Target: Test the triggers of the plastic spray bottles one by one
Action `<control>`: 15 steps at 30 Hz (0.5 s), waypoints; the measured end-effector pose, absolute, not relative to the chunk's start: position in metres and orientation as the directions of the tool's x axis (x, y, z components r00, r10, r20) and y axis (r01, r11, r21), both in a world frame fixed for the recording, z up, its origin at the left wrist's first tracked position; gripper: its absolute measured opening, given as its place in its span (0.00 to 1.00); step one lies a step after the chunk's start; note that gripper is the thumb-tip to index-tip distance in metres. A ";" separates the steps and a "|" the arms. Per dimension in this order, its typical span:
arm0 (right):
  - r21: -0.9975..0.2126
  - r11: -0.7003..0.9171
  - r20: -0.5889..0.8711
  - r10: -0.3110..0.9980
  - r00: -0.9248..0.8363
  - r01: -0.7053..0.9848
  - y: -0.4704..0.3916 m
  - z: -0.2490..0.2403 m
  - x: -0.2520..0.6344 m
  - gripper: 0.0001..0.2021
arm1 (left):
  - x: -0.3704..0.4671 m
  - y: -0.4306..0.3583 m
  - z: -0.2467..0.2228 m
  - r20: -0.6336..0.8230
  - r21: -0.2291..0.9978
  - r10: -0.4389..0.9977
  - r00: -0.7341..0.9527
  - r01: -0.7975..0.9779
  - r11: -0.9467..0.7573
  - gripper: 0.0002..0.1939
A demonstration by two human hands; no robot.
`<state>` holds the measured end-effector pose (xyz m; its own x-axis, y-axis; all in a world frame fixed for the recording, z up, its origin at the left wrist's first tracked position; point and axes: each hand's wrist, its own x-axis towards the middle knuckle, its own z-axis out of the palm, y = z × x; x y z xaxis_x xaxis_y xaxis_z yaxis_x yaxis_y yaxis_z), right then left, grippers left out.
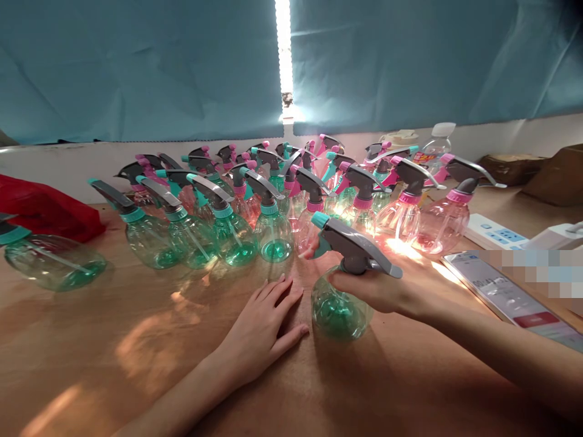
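A green spray bottle (pixel 341 312) with a grey head and teal nozzle stands upright in front of me. My right hand (pixel 376 290) is wrapped round its neck under the grey head, with fingertips showing by the teal trigger. Flat on the wooden table (pixel 182 364), my left hand (pixel 268 325) lies with fingers spread, just left of that bottle and holding nothing. Behind my hands, a row of green bottles (pixel 273 237) with teal collars stands beside pink bottles (pixel 398 212) with pink collars.
Another green bottle (pixel 52 261) is at the far left, near a red bag (pixel 50 209). On the right are a phone (pixel 501 291), a white power strip (pixel 494 230), a clear bottle with a white cap (pixel 437 145) and a brown box (pixel 558 179). More spray bottles crowd the back.
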<state>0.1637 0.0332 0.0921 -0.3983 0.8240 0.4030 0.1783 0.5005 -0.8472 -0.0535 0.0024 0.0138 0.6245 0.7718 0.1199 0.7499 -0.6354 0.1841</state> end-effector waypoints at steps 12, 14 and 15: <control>-0.837 0.525 0.449 0.820 -0.355 0.154 0.038 0.073 0.161 0.27 | -0.053 0.003 0.015 0.129 0.176 0.769 0.626 0.748 -0.639 0.26; -0.843 0.514 0.435 0.825 -0.361 0.159 0.038 0.074 0.161 0.27 | -0.053 0.003 0.014 0.134 0.174 0.768 0.626 0.748 -0.641 0.26; -0.845 0.509 0.427 0.828 -0.364 0.166 0.037 0.074 0.161 0.27 | -0.054 0.003 0.014 0.135 0.172 0.768 0.626 0.748 -0.641 0.26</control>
<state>0.1609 0.0374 0.0743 -0.3643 0.8277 0.4269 0.1659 0.5087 -0.8448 -0.0535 0.0027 0.0136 0.6263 0.7678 0.1348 0.7483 -0.6406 0.1724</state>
